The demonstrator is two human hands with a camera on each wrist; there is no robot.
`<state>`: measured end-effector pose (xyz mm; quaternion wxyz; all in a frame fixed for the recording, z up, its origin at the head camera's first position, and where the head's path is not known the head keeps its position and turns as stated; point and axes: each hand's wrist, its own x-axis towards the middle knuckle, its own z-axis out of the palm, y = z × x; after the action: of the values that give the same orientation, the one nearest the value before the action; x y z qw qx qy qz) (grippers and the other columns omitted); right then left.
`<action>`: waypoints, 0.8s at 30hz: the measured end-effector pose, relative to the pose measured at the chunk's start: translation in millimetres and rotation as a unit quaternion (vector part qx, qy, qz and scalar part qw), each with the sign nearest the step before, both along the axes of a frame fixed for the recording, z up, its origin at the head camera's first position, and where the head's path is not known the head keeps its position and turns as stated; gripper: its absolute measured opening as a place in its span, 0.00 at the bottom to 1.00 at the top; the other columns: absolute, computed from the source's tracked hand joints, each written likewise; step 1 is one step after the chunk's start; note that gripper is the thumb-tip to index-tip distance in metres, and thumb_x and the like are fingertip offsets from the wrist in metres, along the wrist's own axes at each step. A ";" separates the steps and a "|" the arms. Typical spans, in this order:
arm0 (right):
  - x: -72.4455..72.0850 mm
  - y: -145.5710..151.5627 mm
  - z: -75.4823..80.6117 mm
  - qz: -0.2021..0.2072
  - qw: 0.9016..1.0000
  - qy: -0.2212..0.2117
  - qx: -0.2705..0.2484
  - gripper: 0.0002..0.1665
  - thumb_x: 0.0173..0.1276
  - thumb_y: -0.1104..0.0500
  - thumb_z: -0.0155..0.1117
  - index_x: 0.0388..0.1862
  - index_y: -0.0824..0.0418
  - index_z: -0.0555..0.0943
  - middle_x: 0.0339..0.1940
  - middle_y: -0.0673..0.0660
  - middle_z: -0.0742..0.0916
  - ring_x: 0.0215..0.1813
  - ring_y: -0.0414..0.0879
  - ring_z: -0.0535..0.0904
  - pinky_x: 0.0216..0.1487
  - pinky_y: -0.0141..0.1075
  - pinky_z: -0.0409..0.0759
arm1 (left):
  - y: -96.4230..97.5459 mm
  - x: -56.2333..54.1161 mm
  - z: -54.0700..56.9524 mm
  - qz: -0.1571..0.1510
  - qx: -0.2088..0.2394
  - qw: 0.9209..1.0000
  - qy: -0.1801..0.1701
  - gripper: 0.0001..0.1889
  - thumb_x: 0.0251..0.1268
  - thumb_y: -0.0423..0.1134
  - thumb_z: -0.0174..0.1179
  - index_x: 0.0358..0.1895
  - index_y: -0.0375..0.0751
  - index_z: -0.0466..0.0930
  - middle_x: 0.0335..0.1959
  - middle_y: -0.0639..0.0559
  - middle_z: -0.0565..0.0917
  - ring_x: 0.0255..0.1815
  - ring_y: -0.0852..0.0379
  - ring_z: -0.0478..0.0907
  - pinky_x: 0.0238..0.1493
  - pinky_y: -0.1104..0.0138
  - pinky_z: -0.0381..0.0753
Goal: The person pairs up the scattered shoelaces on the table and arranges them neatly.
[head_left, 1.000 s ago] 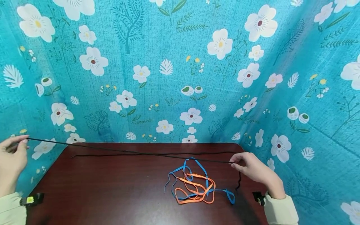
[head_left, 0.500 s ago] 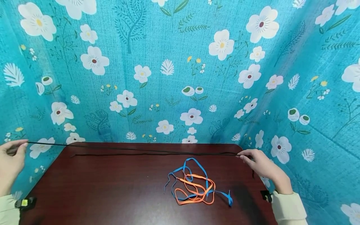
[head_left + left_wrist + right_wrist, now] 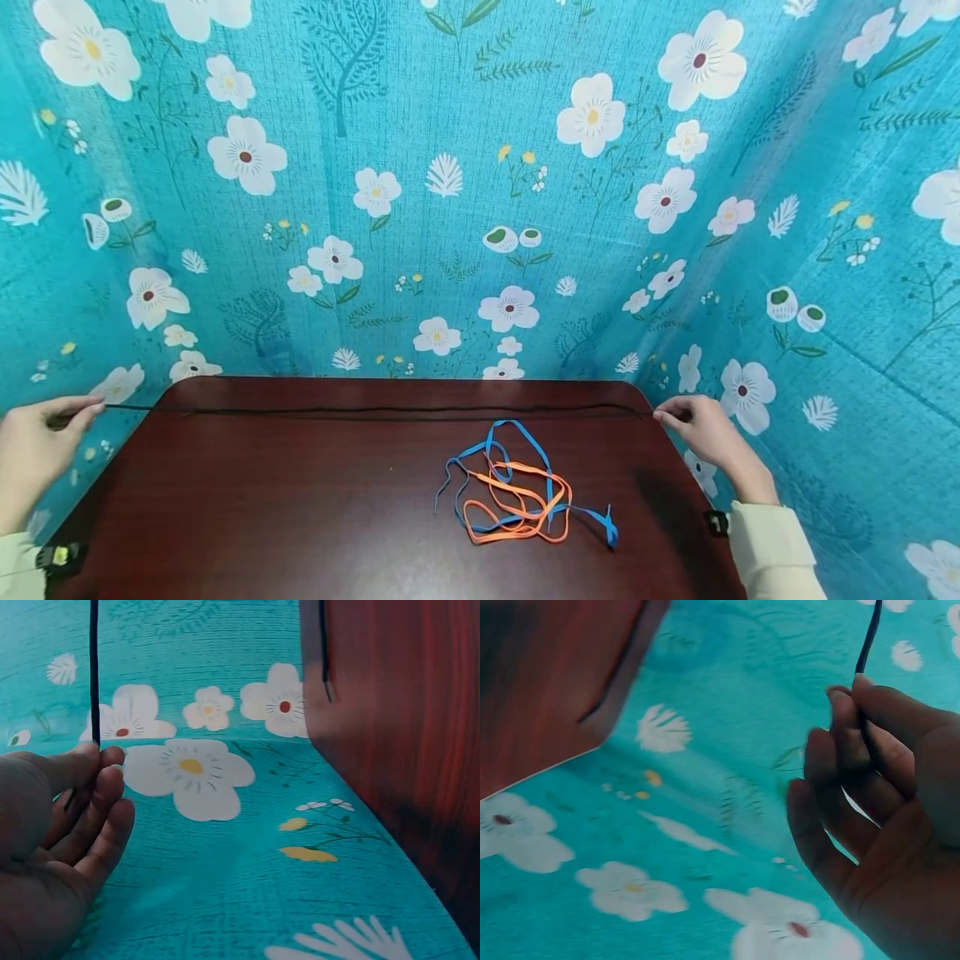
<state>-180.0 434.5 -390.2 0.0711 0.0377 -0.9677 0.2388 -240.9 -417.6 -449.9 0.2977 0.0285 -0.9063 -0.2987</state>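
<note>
My left hand (image 3: 39, 442) pinches one end of a black shoelace (image 3: 94, 671) between thumb and fingers, past the table's left edge. Near the far right corner, my right hand (image 3: 708, 433) pinches the other end, a short tail running down inside the fingers in the right wrist view. The lace stretches nearly straight between both hands along the back of the table. A second black lace (image 3: 323, 641) lies on the tabletop there, its tip showing in the left wrist view. In the head view the two dark lines almost overlap, so I cannot tell them apart everywhere.
Right of centre on the dark red-brown table (image 3: 262, 500) lies a loose tangle of an orange shoelace (image 3: 502, 539) and a blue shoelace (image 3: 542, 450). Teal flowered cloth (image 3: 420, 275) hangs behind the table and along its sides.
The held lace has come down almost level with the lace on the table. My left hand has lowered, lately shifting right; my right hand has moved right and slightly up the view.
</note>
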 end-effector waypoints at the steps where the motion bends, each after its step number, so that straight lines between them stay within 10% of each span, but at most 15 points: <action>1: -1.6 3.6 -3.0 -0.007 1.000 -0.001 -0.002 0.13 0.76 0.57 0.63 0.45 0.65 0.88 0.33 0.54 0.88 0.30 0.43 0.77 0.29 0.36 0.75 | 0.2 -0.7 0.1 0.002 0.000 1.000 -0.002 0.10 0.72 0.22 0.56 0.46 0.11 0.78 0.39 0.15 0.80 0.26 0.94 0.53 0.18 0.80 0.64; 9: -14.3 31.9 -39.5 -0.006 0.999 0.035 0.000 0.12 0.75 0.62 0.62 0.50 0.68 0.86 0.44 0.65 0.89 0.36 0.52 0.84 0.31 0.35 0.78 | 0.0 -3.0 -1.8 0.003 -0.063 0.998 -0.021 0.07 0.71 0.24 0.58 0.41 0.16 0.79 0.32 0.22 0.81 0.18 0.65 0.69 0.16 0.69 0.64; 15: -19.9 42.7 -64.1 -0.047 0.998 0.020 0.022 0.12 0.71 0.55 0.69 0.38 0.65 0.88 0.27 0.55 0.87 0.28 0.46 0.79 0.27 0.38 0.75 | 1.4 -6.3 -11.0 -0.023 -0.097 0.994 -0.050 0.04 0.66 0.20 0.59 0.40 0.18 0.79 0.36 0.21 0.81 0.20 0.41 0.76 0.15 0.63 0.65; 20: -28.7 50.7 -80.7 -0.074 0.997 0.023 0.024 0.18 0.71 0.48 0.69 0.32 0.63 0.87 0.19 0.54 0.82 0.23 0.45 0.75 0.23 0.38 0.72 | 0.2 -12.5 -16.0 -0.036 -0.100 0.993 -0.055 0.05 0.62 0.19 0.63 0.39 0.18 0.80 0.34 0.21 0.81 0.25 0.32 0.79 0.18 0.56 0.73; 24: -39.7 54.9 -91.9 -0.066 0.998 0.007 0.017 0.16 0.75 0.55 0.64 0.45 0.68 0.87 0.33 0.63 0.88 0.29 0.48 0.80 0.28 0.40 0.77 | 1.9 -19.6 -21.1 -0.042 -0.108 0.992 -0.054 0.03 0.59 0.20 0.66 0.34 0.20 0.82 0.29 0.25 0.83 0.27 0.31 0.80 0.27 0.47 0.75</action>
<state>-219.7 489.4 -482.1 0.0934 -0.0237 -0.9715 0.2165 -260.5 -415.7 -471.0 0.2366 -0.0255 -0.9485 -0.2094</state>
